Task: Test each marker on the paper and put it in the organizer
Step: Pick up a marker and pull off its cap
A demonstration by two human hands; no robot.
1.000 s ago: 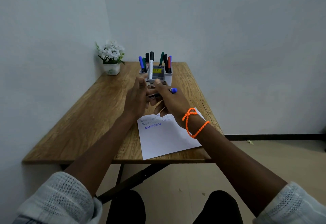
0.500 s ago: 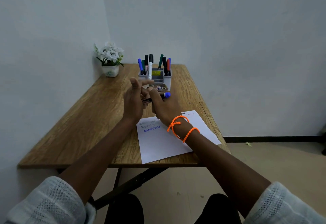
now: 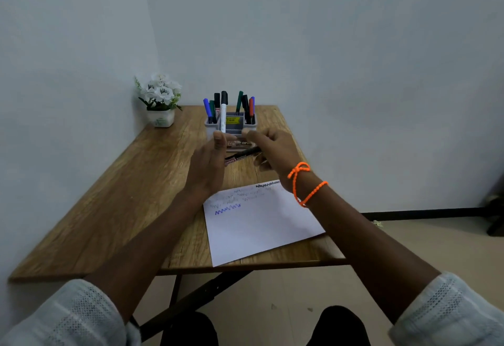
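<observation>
My right hand [image 3: 275, 149] grips a dark marker [image 3: 242, 156] that lies nearly level above the table, its free end pointing left toward my left hand [image 3: 208, 167]. My left hand is held upright beside that end with its fingers relaxed and holds nothing. Whether it touches the marker I cannot tell. Behind the hands stands the grey organizer [image 3: 231, 128] with several markers upright in its side compartments. The white paper [image 3: 261, 225] lies at the table's front right, with blue and black zigzag lines near its top.
A flat marker box [image 3: 238, 143] lies just in front of the organizer, partly hidden by my hands. A white pot of white flowers [image 3: 161, 116] stands in the back left corner. Walls close the table [image 3: 114, 201] on the left and behind.
My left hand has come off the marker and opened. My right hand has moved right and up with the marker, and its blue end is now hidden behind that hand.
</observation>
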